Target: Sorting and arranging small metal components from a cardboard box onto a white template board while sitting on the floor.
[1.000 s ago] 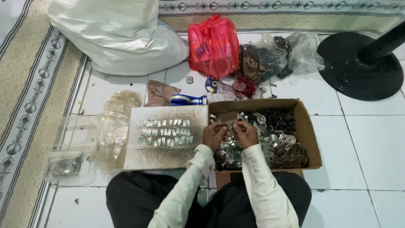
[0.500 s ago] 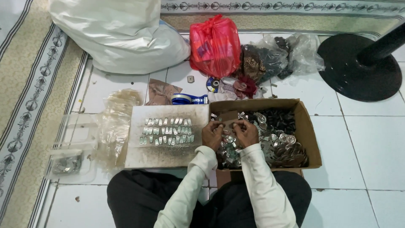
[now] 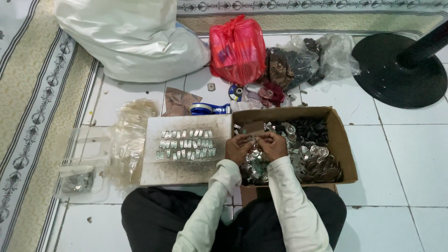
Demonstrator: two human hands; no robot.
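1. Both hands met over the near-left part of the cardboard box (image 3: 343, 140); the left hand (image 3: 239, 148) and right hand (image 3: 274, 144) had fingers curled inward, pinching a small metal piece (image 3: 256, 138) between the fingertips, though it was too small to tell which hand gripped it.
2. Forearms in pale sleeves came up from the lap and converged, elbows tucked, wrists bent down, so the piece sat right over the heap.
3. That heap of silvery metal parts (image 3: 308, 161) filled the box just under the hands, seemingly kept within easy reach.
4. Beside the left hand, a flat board (image 3: 186, 170) carried small metal pieces laid in neat rows (image 3: 185, 144), apart from the loose heap.
5. Farther left lay clear plastic bags (image 3: 128, 135) on the tiled floor.
6. Beyond the box sat a blue tape roll (image 3: 208, 108), a red plastic bag (image 3: 237, 49), a big white sack (image 3: 135, 42) and a black round stand base (image 3: 399, 70).
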